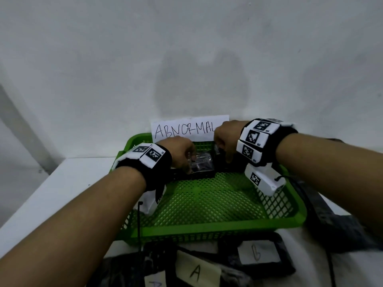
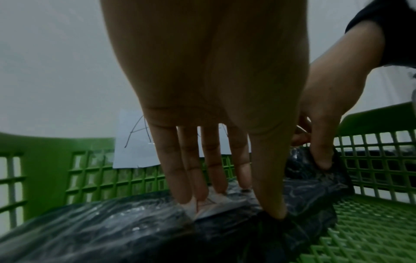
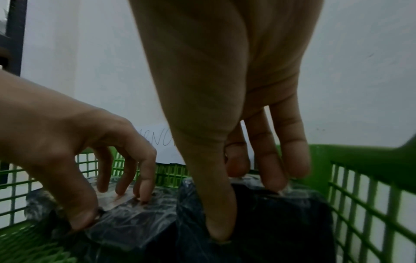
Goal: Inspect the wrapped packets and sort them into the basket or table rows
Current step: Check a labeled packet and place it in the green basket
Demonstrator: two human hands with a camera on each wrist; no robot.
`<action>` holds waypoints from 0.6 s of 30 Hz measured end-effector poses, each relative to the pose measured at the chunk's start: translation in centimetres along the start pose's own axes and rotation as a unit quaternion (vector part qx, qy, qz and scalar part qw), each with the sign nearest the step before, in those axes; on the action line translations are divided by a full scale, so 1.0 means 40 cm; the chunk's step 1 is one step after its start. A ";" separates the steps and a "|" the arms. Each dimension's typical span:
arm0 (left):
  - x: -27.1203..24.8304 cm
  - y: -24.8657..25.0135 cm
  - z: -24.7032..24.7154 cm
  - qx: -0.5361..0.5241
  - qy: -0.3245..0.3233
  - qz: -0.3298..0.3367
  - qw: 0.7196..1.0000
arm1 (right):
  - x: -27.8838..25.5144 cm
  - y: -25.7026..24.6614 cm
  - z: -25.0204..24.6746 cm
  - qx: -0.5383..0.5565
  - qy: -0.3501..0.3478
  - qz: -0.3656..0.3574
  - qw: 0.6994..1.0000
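Both hands down in green basket (image 1: pixel 207 225) at 12 o'clock, under ABNORMAL sign (image 1: pixel 186 129): left hand (image 1: pixel 182 150) and right hand (image 1: pixel 227 137) pinching dark wrapped packet (image 1: pixel 202 165) by thumb and fingertips; best lowered flat against far wall, then released together

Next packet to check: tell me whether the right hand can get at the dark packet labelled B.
Probably not yet: the right hand pinches a dark plastic-wrapped packet inside the green mesh basket; the B-labelled dark packet lies uncovered nearby.
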State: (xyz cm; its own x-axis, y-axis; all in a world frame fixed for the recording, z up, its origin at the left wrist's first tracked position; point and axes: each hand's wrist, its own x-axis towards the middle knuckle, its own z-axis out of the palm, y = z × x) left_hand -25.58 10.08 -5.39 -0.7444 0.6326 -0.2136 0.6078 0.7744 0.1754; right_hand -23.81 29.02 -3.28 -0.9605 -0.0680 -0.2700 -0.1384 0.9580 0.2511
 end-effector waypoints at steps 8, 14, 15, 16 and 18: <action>-0.058 0.012 -0.068 -0.060 0.127 0.055 0.989 | -0.158 0.028 -0.134 0.093 0.136 -0.014 0.986; -0.173 0.070 -0.080 -0.087 0.212 0.090 0.969 | -0.357 0.003 -0.200 0.187 0.217 -0.046 0.957; -0.194 0.082 -0.076 -0.078 0.217 0.097 0.968 | -0.388 -0.013 -0.186 0.202 0.215 -0.055 0.954; -0.222 0.093 -0.074 -0.069 0.224 0.101 0.967 | -0.421 -0.030 -0.167 0.211 0.212 -0.067 0.952; -0.253 0.103 -0.084 -0.059 0.242 0.109 0.962 | -0.462 -0.061 -0.122 0.214 0.207 -0.086 0.951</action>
State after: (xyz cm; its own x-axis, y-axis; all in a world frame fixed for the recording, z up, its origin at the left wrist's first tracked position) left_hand -16.46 6.86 0.71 -0.6622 0.6829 0.3084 0.7493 0.6002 0.2800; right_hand -6.90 26.56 5.63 -0.9576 -0.2524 0.1391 -0.2758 0.9426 -0.1885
